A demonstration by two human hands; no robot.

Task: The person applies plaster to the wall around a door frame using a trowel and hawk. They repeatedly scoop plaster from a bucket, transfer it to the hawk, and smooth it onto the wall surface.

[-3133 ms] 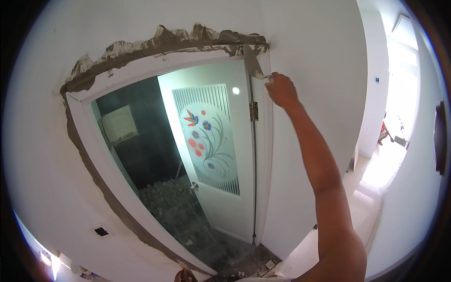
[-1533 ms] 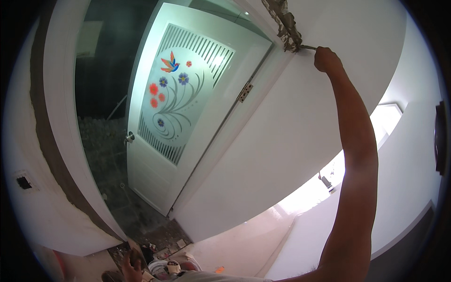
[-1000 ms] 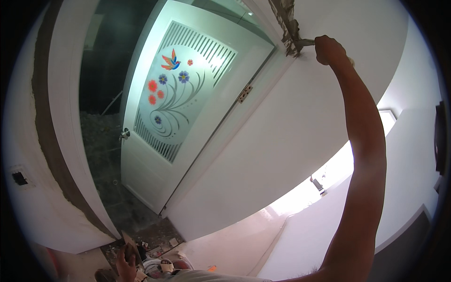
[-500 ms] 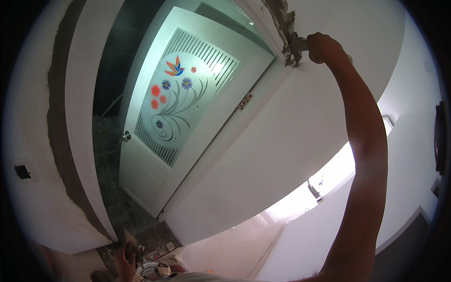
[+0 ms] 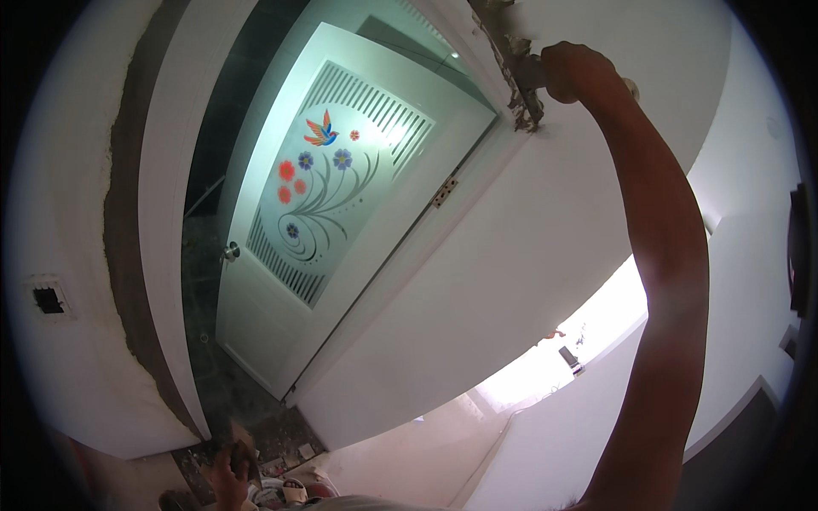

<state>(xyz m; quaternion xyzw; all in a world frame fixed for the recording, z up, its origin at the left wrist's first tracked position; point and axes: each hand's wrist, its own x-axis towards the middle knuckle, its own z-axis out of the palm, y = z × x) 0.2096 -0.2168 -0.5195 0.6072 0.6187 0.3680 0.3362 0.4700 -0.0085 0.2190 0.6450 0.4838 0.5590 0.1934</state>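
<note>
At the top right my right hand [image 5: 573, 72] grips a metal scraper [image 5: 532, 71], its blade against a ragged band of grey mortar [image 5: 503, 34] along the upper edge of the door frame [image 5: 460, 30]. At the bottom left my left hand [image 5: 228, 477] is closed round a flat brownish plate or board [image 5: 242, 441], held low before my body. The white door [image 5: 409, 153] stands partly open, with a frosted pane [image 5: 324, 196] showing a bird and flowers, plus a round knob [image 5: 232, 251] and a hinge [image 5: 445, 192].
Grey mortar [image 5: 123, 238] runs down the left jamb, beside a dark square wall opening [image 5: 47, 298]. Debris [image 5: 305, 450] lies on the threshold. A bright passage [image 5: 596, 298] at the right holds small unclear objects; a dark oval object [image 5: 798, 247] hangs at the right rim.
The view has swung toward the door's upper right corner since the earliest frame. Over the last second my right hand and scraper have shifted slightly up and left, the blade staying on the mortar.
</note>
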